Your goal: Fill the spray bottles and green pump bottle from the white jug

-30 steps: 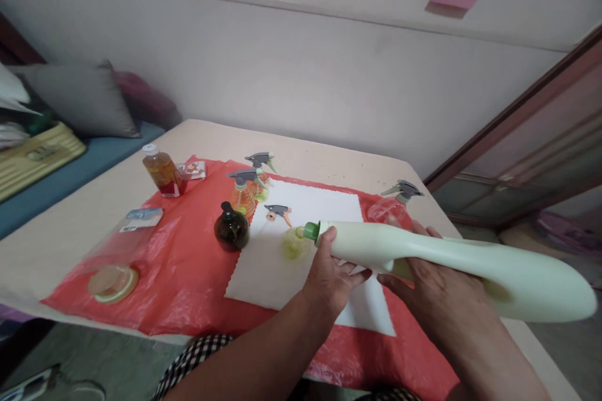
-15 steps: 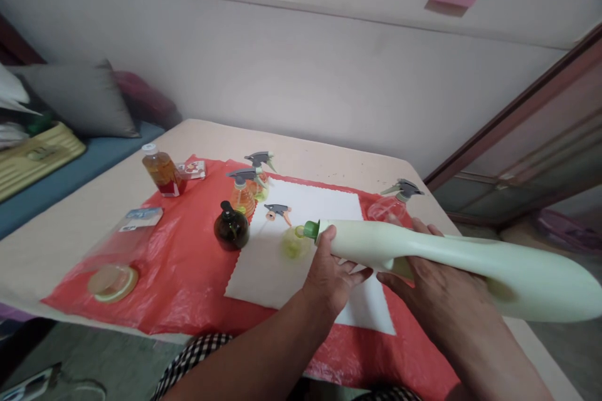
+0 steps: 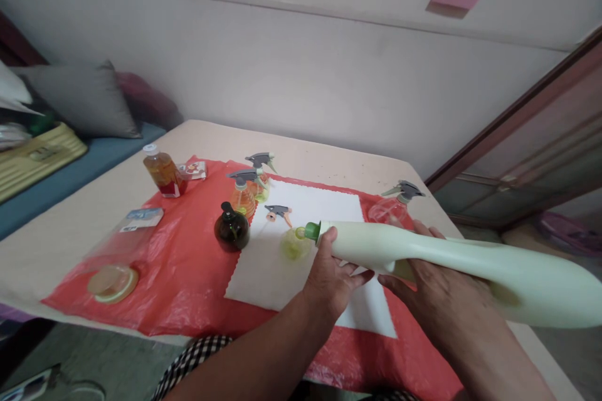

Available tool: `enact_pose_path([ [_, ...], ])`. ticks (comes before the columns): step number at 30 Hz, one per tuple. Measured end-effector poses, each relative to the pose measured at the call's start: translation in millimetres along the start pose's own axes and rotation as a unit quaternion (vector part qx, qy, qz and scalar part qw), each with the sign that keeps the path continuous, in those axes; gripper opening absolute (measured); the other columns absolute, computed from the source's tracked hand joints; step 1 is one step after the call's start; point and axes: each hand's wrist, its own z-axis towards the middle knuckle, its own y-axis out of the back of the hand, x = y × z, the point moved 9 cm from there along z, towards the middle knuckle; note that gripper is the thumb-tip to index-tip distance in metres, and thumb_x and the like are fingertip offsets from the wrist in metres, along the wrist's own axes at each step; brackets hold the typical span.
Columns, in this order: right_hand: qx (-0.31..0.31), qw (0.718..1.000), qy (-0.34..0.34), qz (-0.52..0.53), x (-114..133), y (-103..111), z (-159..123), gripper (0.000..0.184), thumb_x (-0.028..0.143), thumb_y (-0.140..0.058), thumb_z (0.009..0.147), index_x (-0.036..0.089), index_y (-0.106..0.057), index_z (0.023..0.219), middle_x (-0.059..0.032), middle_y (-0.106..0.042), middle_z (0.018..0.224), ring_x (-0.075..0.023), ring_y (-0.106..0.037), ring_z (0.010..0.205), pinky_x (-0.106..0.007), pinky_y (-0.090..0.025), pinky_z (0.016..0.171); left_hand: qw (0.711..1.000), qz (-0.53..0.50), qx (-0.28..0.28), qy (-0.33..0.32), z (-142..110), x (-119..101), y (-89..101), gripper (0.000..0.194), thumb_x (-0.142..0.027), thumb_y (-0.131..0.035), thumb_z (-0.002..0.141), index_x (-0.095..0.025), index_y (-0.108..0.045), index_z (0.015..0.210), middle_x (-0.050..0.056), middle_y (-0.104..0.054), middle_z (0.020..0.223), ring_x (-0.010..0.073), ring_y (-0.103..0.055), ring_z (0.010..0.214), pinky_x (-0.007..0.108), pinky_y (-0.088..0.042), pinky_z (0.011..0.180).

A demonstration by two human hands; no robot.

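Observation:
Both hands hold a large pale green jug [image 3: 451, 257] almost level, its green spout pointing left. My left hand [image 3: 327, 279] grips it near the neck, with the thumb on top. My right hand [image 3: 433, 288] is wrapped round the handle part from below; some of its fingers are hidden behind the jug. The spout is at the mouth of a small yellow-green clear bottle [image 3: 295, 244] standing on a white sheet [image 3: 263, 282]. Behind that bottle lies a loose grey and orange spray trigger head [image 3: 278, 213]. Whether liquid is flowing cannot be made out.
A dark round bottle [image 3: 232, 229] and an orange spray bottle [image 3: 242, 197] stand left of the sheet. A pink spray bottle [image 3: 388, 208] is behind the jug. Farther left are a bottle of amber liquid [image 3: 163, 170] and a round lidded tub [image 3: 113, 282] on red plastic [image 3: 183, 288].
Almost nothing differs. The jug's wide rear end sits very slightly lower, and the view has shifted a little; both hands keep their hold.

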Motion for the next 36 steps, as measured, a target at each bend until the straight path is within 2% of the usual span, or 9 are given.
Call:
enact_pose_path([
  [7, -0.005, 1.000, -0.003, 0.000, 1, 4, 1, 0.069, 0.045, -0.052, 0.091, 0.010, -0.035, 0.148, -0.0263, -0.054, 0.139, -0.0445, -0.058, 0.119, -0.057, -0.054, 0.086, 1.000, -0.001, 0.001, -0.002, 0, 0, -0.8, 0.051, -0.050, -0.064, 0.081, -0.018, -0.056, 0.120, 0.016, -0.056, 0.131, 0.0335, -0.060, 0.115, 0.048, -0.057, 0.084],
  [12, 0.008, 1.000, -0.005, 0.010, -3, 0, -1, 0.071, 0.047, -0.052, 0.090, 0.013, -0.032, 0.150, -0.0245, -0.051, 0.143, -0.0429, -0.056, 0.122, -0.055, -0.054, 0.087, 1.000, -0.001, -0.004, 0.000, 2, 1, 0.9, 0.052, -0.050, -0.064, 0.081, -0.018, -0.056, 0.121, 0.016, -0.057, 0.129, 0.0336, -0.060, 0.115, 0.049, -0.056, 0.084],
  [19, -0.005, 1.000, 0.006, 0.001, 2, 5, 3, 0.067, 0.049, -0.045, 0.093, 0.008, -0.038, 0.146, -0.0260, -0.054, 0.138, -0.0437, -0.057, 0.119, -0.055, -0.053, 0.086, 1.000, 0.002, 0.003, 0.000, 0, 1, -0.2, 0.052, -0.051, -0.064, 0.080, -0.018, -0.057, 0.120, 0.016, -0.058, 0.130, 0.0332, -0.060, 0.115, 0.046, -0.057, 0.083],
  [26, 0.007, 0.999, -0.038, 0.007, 6, 9, 7, 0.060, 0.051, -0.030, 0.098, 0.008, -0.049, 0.136, -0.0248, -0.057, 0.134, -0.0437, -0.059, 0.117, -0.056, -0.053, 0.085, 1.000, 0.001, 0.003, 0.000, 0, 0, -1.0, 0.051, -0.050, -0.064, 0.081, -0.018, -0.057, 0.120, 0.016, -0.058, 0.129, 0.0335, -0.061, 0.114, 0.047, -0.057, 0.082],
  [30, 0.016, 0.999, -0.048, 0.009, 5, 5, 5, 0.060, 0.050, -0.030, 0.098, 0.010, -0.048, 0.138, -0.0223, -0.057, 0.136, -0.0433, -0.055, 0.123, -0.058, -0.051, 0.089, 1.000, -0.005, -0.003, 0.007, 0, 2, -0.3, 0.051, -0.050, -0.063, 0.081, -0.018, -0.056, 0.120, 0.016, -0.059, 0.126, 0.0331, -0.061, 0.114, 0.047, -0.057, 0.082],
  [36, 0.011, 0.999, -0.038, 0.004, 5, 6, 4, 0.058, 0.049, -0.033, 0.098, 0.009, -0.049, 0.137, -0.0231, -0.056, 0.137, -0.0443, -0.055, 0.122, -0.060, -0.051, 0.090, 1.000, -0.005, 0.008, 0.005, 0, 2, -0.8, 0.052, -0.050, -0.065, 0.079, -0.019, -0.057, 0.120, 0.016, -0.059, 0.128, 0.0337, -0.061, 0.115, 0.048, -0.056, 0.084],
])
